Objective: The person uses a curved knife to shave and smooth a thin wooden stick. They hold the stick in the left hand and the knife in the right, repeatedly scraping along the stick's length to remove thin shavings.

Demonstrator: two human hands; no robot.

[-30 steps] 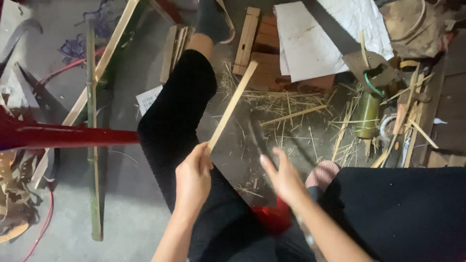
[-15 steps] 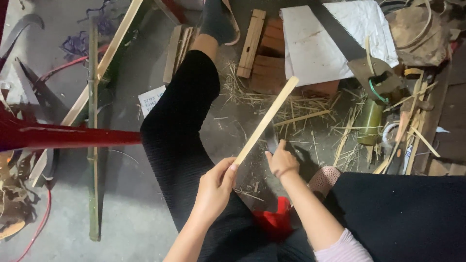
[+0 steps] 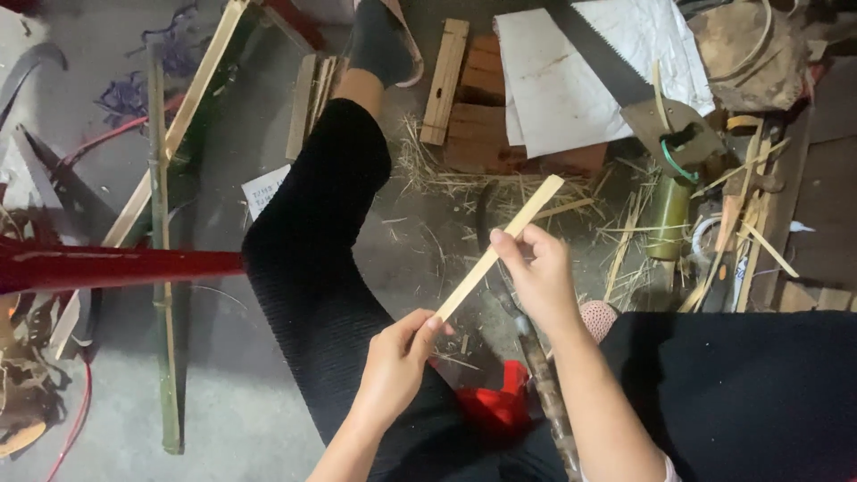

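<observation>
You are looking down at your own lap and the grey concrete floor (image 3: 241, 411) beneath it. Both of your hands grasp one thin, pale bamboo strip (image 3: 500, 250), which slants across the middle of the view from about 7 o'clock up to about 1 o'clock. Your left hand (image 3: 397, 361) pinches the strip's lower end between thumb and fingertips. Your right hand (image 3: 536, 272) closes its fingers around the strip near its middle, so the upper end stands free above that hand.

Your left leg (image 3: 312, 241), in black trousers, stretches away toward 12 o'clock and ends in a dark sock and sandal (image 3: 379, 40). Something red (image 3: 495, 406) lies between your legs, just below the hands. A dark stick-like piece (image 3: 544, 393) runs under your right forearm; you cannot tell what it is.

At 1 o'clock, a handsaw (image 3: 625, 85) lies across a white sheet (image 3: 571, 80) on wooden blocks (image 3: 473, 107). At 3 o'clock, a short green bamboo section (image 3: 665, 219) stands among loose splints and shavings (image 3: 750, 223). At 9 o'clock, a red metal bar (image 3: 116, 266) crosses a long green bamboo pole (image 3: 162, 259) lying on the floor.
</observation>
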